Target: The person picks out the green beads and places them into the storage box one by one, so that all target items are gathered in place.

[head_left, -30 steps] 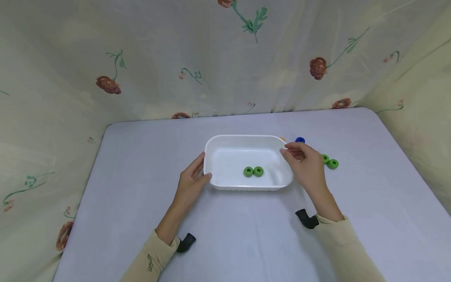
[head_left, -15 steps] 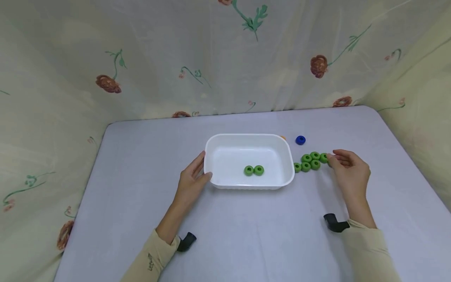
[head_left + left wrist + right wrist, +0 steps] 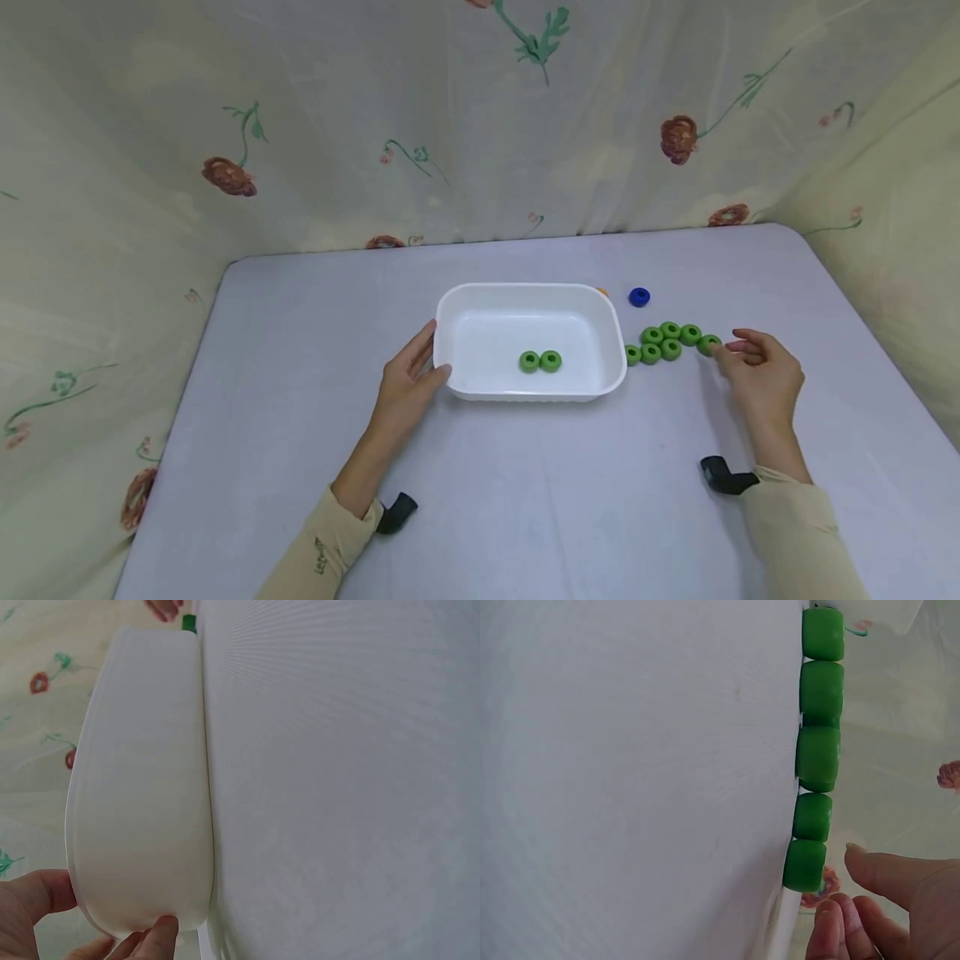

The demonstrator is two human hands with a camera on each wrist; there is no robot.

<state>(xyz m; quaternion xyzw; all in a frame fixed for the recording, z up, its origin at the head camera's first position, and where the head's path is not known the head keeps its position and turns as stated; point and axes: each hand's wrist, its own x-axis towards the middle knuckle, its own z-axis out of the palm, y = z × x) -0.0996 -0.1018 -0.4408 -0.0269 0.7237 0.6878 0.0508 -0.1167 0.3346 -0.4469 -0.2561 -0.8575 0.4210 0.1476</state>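
Observation:
My left hand (image 3: 405,387) grips the left end of a white rectangular tray (image 3: 495,333), thumb at the rim and fingers against the outer wall. Two green beads (image 3: 551,368) with holes lie side by side in the tray. On the cloth to its right, several more green beads (image 3: 651,358) form a close cluster, trailing off rightward. My right hand (image 3: 765,379) is beside the rightmost green bead (image 3: 804,866). In the right wrist view its thumb and loosely bent fingers are apart, with a gap to that bead and nothing between them.
A blue bead (image 3: 639,301) lies behind the green cluster. Part of an orange piece (image 3: 603,292) peeks out behind the tray's far right corner. White cloth (image 3: 487,492) covers the table, and a floral curtain (image 3: 465,125) hangs along its back and sides.
My right hand has moved from the tray's right rim past the green beads to their right end, uncovering the cluster. My left hand and the tray stay in place.

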